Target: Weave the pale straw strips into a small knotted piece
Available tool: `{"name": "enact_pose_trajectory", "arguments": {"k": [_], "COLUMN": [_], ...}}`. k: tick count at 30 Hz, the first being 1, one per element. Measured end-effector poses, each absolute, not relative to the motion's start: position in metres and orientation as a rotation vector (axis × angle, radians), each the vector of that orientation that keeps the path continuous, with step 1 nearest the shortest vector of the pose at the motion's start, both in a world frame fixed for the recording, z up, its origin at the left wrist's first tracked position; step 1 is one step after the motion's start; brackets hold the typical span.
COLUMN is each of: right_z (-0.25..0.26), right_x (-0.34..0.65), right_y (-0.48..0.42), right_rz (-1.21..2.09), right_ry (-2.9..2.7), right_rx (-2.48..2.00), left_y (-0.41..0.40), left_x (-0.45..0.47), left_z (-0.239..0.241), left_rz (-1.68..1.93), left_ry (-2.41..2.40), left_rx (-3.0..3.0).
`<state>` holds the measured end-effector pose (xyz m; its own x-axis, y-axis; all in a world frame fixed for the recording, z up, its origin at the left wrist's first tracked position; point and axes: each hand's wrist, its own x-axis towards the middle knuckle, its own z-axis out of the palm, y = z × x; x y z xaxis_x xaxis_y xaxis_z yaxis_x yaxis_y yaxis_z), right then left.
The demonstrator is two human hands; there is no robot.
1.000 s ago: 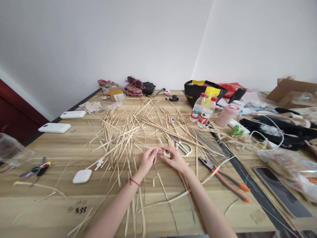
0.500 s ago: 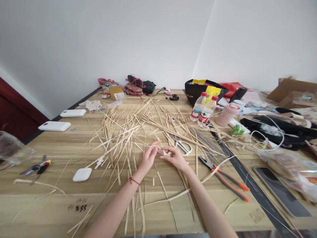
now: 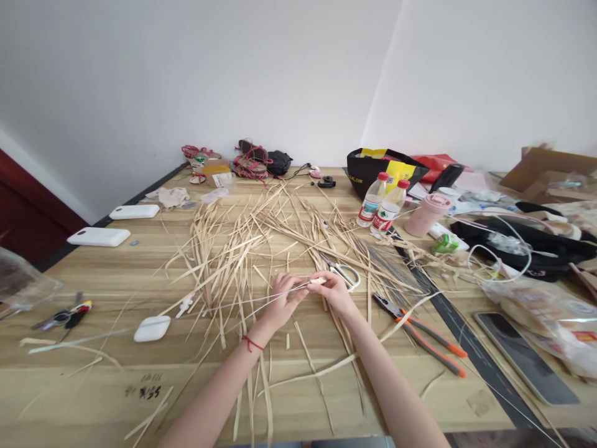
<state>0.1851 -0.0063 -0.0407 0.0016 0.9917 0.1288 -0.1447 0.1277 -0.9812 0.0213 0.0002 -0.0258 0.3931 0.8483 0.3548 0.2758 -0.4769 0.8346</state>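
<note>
My left hand (image 3: 284, 300) is closed, thumb and fingers pinched on thin pale strands (image 3: 254, 307) that trail off to the left over the table. Fingertips of my right hand (image 3: 334, 294) grip a small pale woven piece (image 3: 318, 281), from which the strands run. The two hands almost touch above the table. Many flat straw-coloured strips (image 3: 237, 242) lie loosely heaped in front of them. White-handled scissors (image 3: 347, 277) rest just behind my right hand, their blades partly under strips. Pliers with orange and grey handles (image 3: 422, 336) lie to its right.
Two water bottles (image 3: 386, 208), a pink cup (image 3: 428, 214) and a black-and-yellow bag (image 3: 373, 174) stand at the back right. A phone (image 3: 525, 358) lies near the right edge. At left are a white case (image 3: 152, 328), two white devices (image 3: 99, 236) and keys (image 3: 69, 316).
The loose strands have swung from pointing up and left to trailing down and left. My left hand has turned slightly, and the small woven piece now shows in my right fingertips.
</note>
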Motion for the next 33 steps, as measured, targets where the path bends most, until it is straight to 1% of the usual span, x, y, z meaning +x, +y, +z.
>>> {"name": "enact_pose_trajectory", "arguments": {"k": [5,13,20,23,27,30,33], "right_z": [-0.044,-0.042,-0.042,-0.041,-0.036,-0.034,-0.036], "right_x": [0.189,0.188,0.186,0.185,0.186,0.188,0.187], "right_y": [-0.002,-0.004,-0.005,-0.007,-0.010,-0.012,-0.011], "right_rz": [1.134,0.966,0.993,1.058,1.260,1.315,1.378], "right_ry": [-1.080,-1.261,-1.379,-1.389,-1.392,-1.409,-1.308], "right_rx": [-1.061,-1.132,-1.184,-1.195,-1.136,-1.124,-1.063], "left_y": [0.001,0.009,0.014,0.017,0.020,0.020,0.020], "left_x": [0.022,0.019,0.021,0.020,0.017,0.016,0.016], "left_z": [-0.028,-0.041,-0.051,-0.051,-0.050,-0.049,-0.049], "left_rz": [1.185,1.251,1.325,1.352,1.311,1.295,1.296], "left_ry": [1.017,1.130,1.175,1.153,1.112,1.099,1.089], "left_rx": [1.920,1.718,1.405,1.372,1.422,1.461,1.469]}}
